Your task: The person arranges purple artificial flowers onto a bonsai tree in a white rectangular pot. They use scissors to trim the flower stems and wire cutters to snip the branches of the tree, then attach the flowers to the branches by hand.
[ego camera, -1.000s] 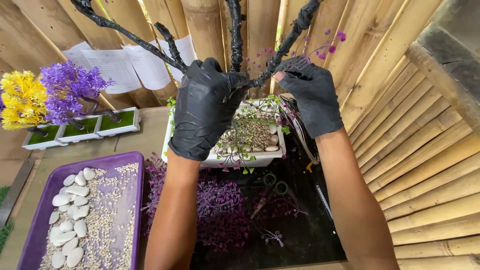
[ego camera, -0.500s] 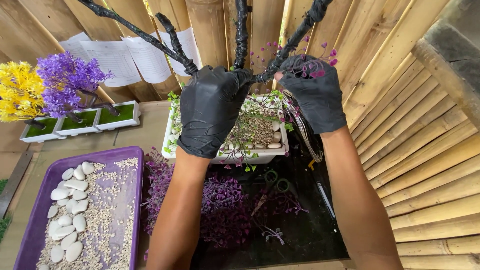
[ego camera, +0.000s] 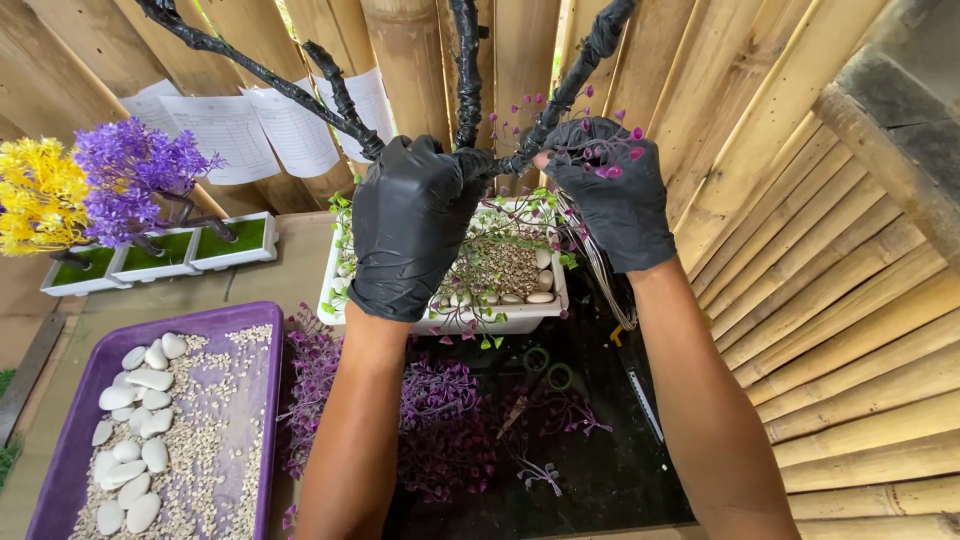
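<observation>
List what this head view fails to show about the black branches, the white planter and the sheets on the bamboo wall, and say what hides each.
- Black branches: their tips are cut off by the top edge.
- The fork where they meet: covered by the left hand.
- Right hand: its fingertips are masked by a purple sprig.
- White planter: its left half lies behind the left hand.
- Paper sheets: print too small to read.

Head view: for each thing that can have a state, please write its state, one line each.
left hand: gloved, closed around the black branches
right hand: gloved, pinching a purple sprig against a branch
white planter: upright, filled with gravel and white stones
purple tray: flat, holding gravel and white pebbles
finished small trees: upright in white pots
</observation>
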